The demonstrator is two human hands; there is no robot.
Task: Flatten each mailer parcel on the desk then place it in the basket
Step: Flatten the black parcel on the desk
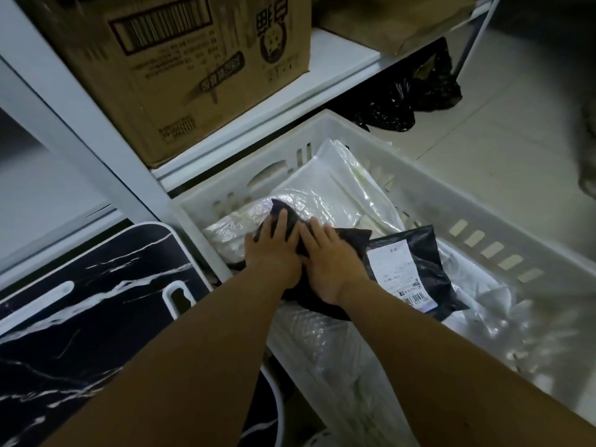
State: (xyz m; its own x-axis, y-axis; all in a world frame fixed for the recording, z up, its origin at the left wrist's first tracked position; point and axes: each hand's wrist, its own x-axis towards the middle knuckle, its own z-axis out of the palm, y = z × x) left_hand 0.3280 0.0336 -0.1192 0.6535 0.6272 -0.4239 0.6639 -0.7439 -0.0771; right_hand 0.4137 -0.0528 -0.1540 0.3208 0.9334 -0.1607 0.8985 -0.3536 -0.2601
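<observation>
A white slotted plastic basket (483,221) sits on the floor below the shelf. A black mailer parcel (416,269) with a white shipping label lies inside it on top of clear plastic-wrapped parcels (338,188). My left hand (274,250) and my right hand (332,262) lie side by side, palms down, fingers straight, pressing on the left part of the black mailer. The hands hide the section of the mailer beneath them.
A white metal shelf (338,59) stands above the basket with a brown cardboard box (180,69) on it. Black plastic bags (412,91) lie under the shelf at the back. A black marbled desk surface (80,301) with a white edge is at left. Tiled floor shows at right.
</observation>
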